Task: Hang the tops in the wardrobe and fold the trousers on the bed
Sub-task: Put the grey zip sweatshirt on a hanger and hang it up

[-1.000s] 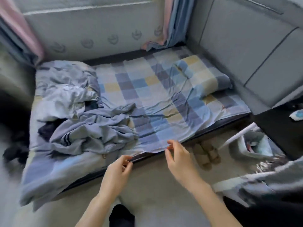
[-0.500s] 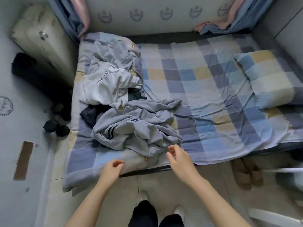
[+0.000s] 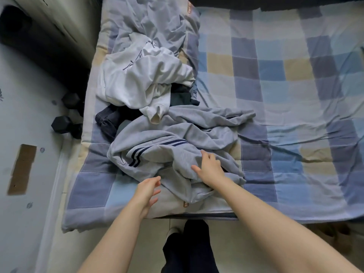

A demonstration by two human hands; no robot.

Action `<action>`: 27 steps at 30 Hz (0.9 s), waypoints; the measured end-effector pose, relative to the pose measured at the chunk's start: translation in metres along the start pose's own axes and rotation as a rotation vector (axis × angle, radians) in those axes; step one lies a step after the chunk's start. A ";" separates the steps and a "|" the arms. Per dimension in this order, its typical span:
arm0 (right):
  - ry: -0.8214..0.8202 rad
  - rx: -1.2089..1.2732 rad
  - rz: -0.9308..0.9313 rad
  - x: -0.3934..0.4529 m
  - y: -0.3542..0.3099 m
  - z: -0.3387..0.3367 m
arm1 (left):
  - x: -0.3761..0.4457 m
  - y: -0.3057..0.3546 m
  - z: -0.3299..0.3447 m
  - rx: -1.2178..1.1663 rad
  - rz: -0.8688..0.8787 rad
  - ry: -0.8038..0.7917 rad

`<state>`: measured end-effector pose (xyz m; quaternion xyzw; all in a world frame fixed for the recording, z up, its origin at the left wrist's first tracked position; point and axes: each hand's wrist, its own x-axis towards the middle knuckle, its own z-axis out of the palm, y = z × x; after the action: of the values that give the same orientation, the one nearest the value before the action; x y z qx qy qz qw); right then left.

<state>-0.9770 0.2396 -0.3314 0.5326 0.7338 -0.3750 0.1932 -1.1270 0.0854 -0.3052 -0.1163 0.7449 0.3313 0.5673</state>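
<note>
The grey striped garment (image 3: 167, 146) lay crumpled at the near left of the bed (image 3: 295, 75), its far edge tucked under a white top (image 3: 141, 75) and against a dark garment (image 3: 110, 119). Lifting it from one bunched fold would likely drag those neighbours along, or let a trailing leg slip over the near edge to the floor, since the pieces overlapped and its shape was hard to read. The right hand (image 3: 209, 166) rested on the grey cloth with fingers spread and relaxed, gripping nothing yet. The left hand (image 3: 147, 189) hovered just beside the near hem, open, fingers loosely extended, holding nothing.
</note>
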 end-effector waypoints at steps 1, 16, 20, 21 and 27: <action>-0.016 -0.024 -0.005 0.016 0.001 0.006 | 0.013 -0.002 0.005 -0.037 -0.028 0.007; -0.422 0.770 -0.019 -0.050 0.003 -0.042 | 0.021 0.048 0.053 -0.729 -0.062 -0.093; -0.416 0.832 0.014 -0.099 0.014 -0.080 | 0.003 0.078 0.047 -0.796 -0.024 0.120; -0.396 0.846 0.009 -0.108 0.015 -0.088 | -0.001 0.082 0.040 -0.806 0.025 0.206; -0.145 0.873 -0.017 -0.160 0.039 -0.140 | -0.062 0.113 0.012 -0.742 0.417 0.249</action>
<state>-0.8671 0.2494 -0.1457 0.5306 0.4954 -0.6878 -0.0018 -1.1592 0.1657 -0.2088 -0.1984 0.6457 0.6672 0.3138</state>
